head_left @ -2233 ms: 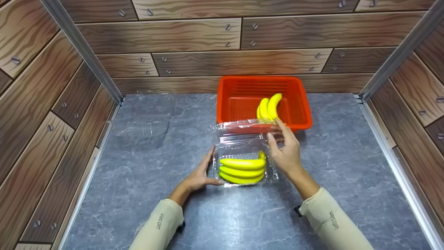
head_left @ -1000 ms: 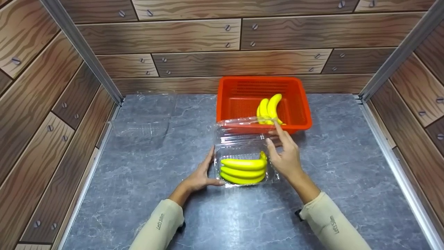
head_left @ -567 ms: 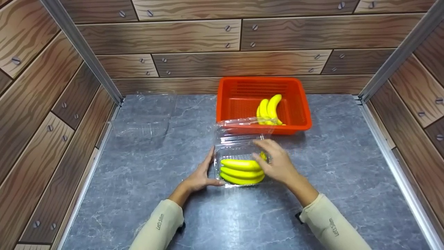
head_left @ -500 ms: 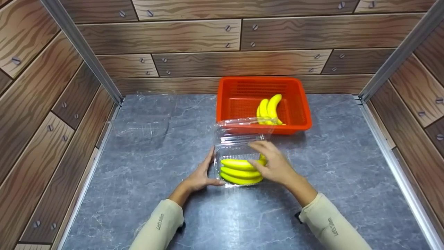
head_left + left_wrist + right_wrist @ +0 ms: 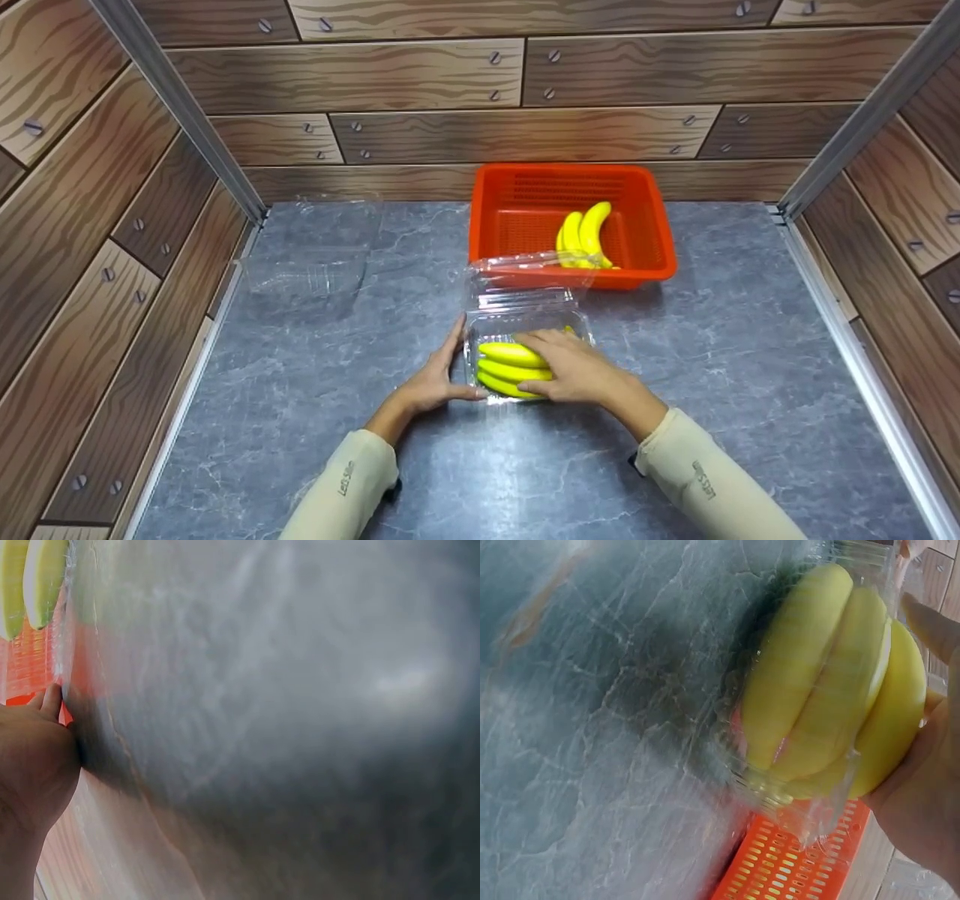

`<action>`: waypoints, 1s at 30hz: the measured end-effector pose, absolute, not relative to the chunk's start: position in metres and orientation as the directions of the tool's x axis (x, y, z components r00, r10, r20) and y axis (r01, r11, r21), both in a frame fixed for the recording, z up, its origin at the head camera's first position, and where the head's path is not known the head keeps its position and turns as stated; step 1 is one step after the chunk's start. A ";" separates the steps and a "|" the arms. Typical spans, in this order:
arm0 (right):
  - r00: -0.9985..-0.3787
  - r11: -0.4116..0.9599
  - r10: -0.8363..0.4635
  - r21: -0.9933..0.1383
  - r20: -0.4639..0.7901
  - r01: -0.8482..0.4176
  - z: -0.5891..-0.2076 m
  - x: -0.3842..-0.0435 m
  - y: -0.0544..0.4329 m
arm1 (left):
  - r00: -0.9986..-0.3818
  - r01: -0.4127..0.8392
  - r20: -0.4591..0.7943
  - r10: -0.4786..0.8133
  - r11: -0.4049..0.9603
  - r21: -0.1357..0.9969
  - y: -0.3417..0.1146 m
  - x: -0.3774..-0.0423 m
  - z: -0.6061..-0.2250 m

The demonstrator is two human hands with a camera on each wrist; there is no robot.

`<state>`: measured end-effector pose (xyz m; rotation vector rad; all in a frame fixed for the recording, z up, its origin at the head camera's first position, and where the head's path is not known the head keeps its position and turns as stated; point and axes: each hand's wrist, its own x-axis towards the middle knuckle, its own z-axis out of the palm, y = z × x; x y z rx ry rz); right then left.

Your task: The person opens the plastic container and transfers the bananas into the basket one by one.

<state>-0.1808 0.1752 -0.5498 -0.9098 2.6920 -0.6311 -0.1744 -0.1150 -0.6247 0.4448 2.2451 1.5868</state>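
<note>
A yellow bunch of bananas (image 5: 506, 373) lies in the base of a clear plastic clamshell box (image 5: 491, 324). The box's lid (image 5: 517, 300) stands open at the back, over the basket's front rim. My left hand (image 5: 431, 381) touches the box's left side with straight fingers, its thumb at the front edge. My right hand (image 5: 576, 367) holds the bunch's right end from above, thumb in front and fingers over the back, hiding most of the stem. In the right wrist view, the bananas (image 5: 799, 667) show through the clear wall beside my palm.
A red plastic basket (image 5: 484, 225) stands at the back, holding another banana bunch (image 5: 589, 234). Another open clear box (image 5: 304, 274) lies at the back left. Wood-patterned walls with metal corner rails enclose the grey marbled table (image 5: 360, 330).
My right hand has left the lid's right edge and moved forward and left, down onto the bananas. The lid stays open. My left hand has not moved noticeably.
</note>
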 end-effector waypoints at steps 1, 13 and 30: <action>-0.782 0.719 -0.617 -0.468 -0.090 -0.513 -0.550 -0.181 0.175 | -0.889 0.047 -0.108 0.445 0.324 0.945 -0.115 -0.174 -0.624; -0.805 0.735 -0.577 -0.517 -0.136 -0.439 -0.547 -0.190 0.169 | -0.891 0.056 -0.095 0.445 0.314 0.948 -0.113 -0.177 -0.623; -0.819 0.747 -0.554 -0.522 -0.148 -0.411 -0.550 -0.188 0.164 | -0.891 0.040 -0.109 0.441 0.315 0.948 -0.113 -0.175 -0.626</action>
